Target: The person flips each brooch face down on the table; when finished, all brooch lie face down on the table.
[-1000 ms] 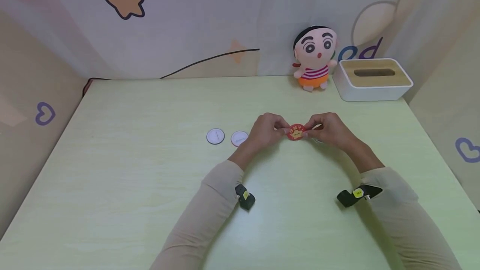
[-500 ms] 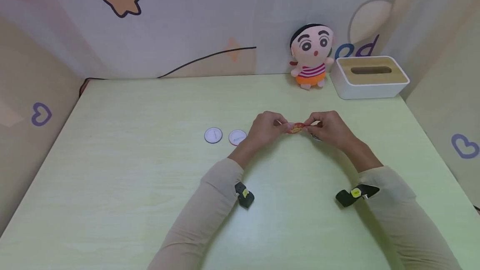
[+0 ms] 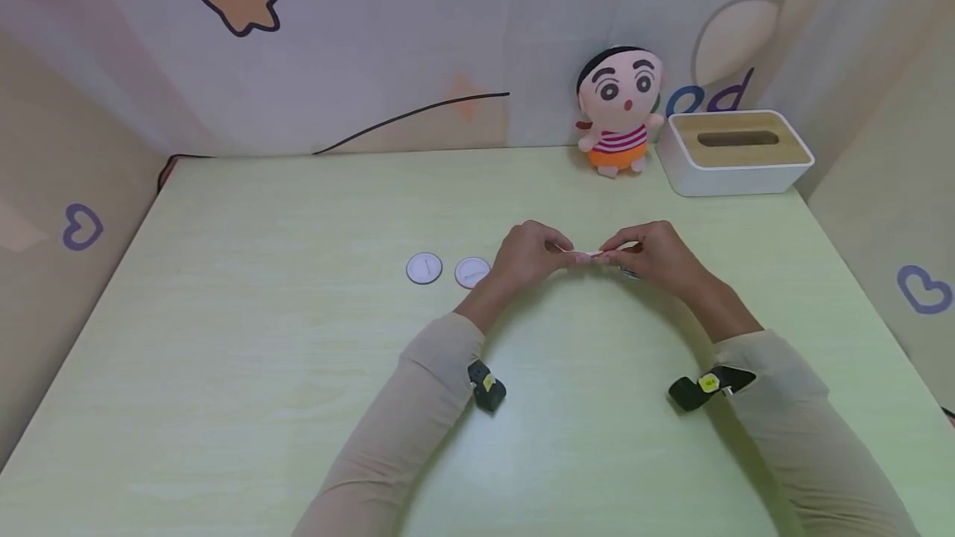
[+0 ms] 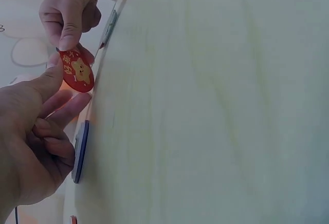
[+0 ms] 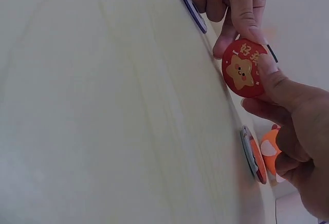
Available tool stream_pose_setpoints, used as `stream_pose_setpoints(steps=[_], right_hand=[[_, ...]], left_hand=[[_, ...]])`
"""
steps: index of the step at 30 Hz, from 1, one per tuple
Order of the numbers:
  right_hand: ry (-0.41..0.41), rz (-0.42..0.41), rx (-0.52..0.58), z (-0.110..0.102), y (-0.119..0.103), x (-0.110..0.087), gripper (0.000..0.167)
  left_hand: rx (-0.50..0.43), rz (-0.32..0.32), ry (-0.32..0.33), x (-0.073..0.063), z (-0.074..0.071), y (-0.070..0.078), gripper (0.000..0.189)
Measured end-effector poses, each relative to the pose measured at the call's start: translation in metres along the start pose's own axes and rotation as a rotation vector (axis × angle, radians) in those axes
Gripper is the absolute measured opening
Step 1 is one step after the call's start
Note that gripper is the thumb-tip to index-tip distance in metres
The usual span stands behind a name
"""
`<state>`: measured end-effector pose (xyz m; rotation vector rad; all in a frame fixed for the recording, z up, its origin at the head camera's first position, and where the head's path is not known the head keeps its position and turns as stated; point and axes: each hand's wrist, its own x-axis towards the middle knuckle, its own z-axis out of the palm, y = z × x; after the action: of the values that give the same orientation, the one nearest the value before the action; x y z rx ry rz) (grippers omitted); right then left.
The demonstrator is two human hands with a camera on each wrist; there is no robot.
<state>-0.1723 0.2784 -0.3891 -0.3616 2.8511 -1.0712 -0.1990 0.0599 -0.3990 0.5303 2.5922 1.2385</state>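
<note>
Both hands pinch one round red pin badge (image 5: 240, 72) between thumbs and fingers, a little above the table. A smiling yellow star and gold characters mark its front. My left hand (image 3: 528, 257) holds its left edge and my right hand (image 3: 651, 257) its right edge. In the head view the badge (image 3: 594, 253) is tilted nearly edge-on and mostly hidden by fingers. Two badges lie white back up to the left: one badge (image 3: 424, 268) in full view, another badge (image 3: 472, 272) partly behind the left wrist. Beneath the right hand, a further badge (image 3: 630, 273) barely shows.
A plush doll (image 3: 618, 114) sits at the table's back edge. Beside it stands a white tissue box (image 3: 734, 176) with a wooden lid. Patterned curtains (image 3: 373, 40) enclose the back and sides of the pale table (image 3: 224, 338).
The red badge has been tipped between the fingers, from its face showing in the head view to nearly edge-on. Both hands stay in about the same place; the head view shifts slightly.
</note>
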Motion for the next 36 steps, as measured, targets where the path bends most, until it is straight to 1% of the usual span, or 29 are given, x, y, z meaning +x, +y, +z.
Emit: stream_pose_setpoints(steps=[4, 10, 14, 17, 21, 28, 36], right_hand=[[-0.025, 0.040, 0.016, 0.000, -0.001, 0.001, 0.021], [-0.086, 0.116, 0.041, -0.001, -0.001, 0.004, 0.030], [-0.137, 0.145, 0.049, -0.001, -0.002, 0.005, 0.034], [-0.160, 0.149, 0.041, -0.001, -0.002, 0.006, 0.038], [-0.172, 0.152, 0.027, -0.002, -0.004, 0.007, 0.040], [-0.174, 0.127, -0.013, -0.001, -0.004, 0.007, 0.040], [-0.181, 0.129, -0.041, -0.003, -0.005, 0.008, 0.042]], left_hand=[[0.013, -0.018, -0.007, 0.001, 0.001, 0.001, 0.034], [0.015, -0.063, -0.048, 0.002, 0.002, 0.003, 0.039], [0.041, -0.059, -0.077, 0.002, 0.001, 0.005, 0.040], [0.071, -0.050, -0.099, 0.002, 0.001, 0.006, 0.039], [0.091, -0.047, -0.119, 0.003, 0.001, 0.008, 0.037], [0.148, -0.011, -0.108, 0.003, 0.004, 0.009, 0.034], [0.160, -0.015, -0.110, 0.004, 0.004, 0.011, 0.031]])
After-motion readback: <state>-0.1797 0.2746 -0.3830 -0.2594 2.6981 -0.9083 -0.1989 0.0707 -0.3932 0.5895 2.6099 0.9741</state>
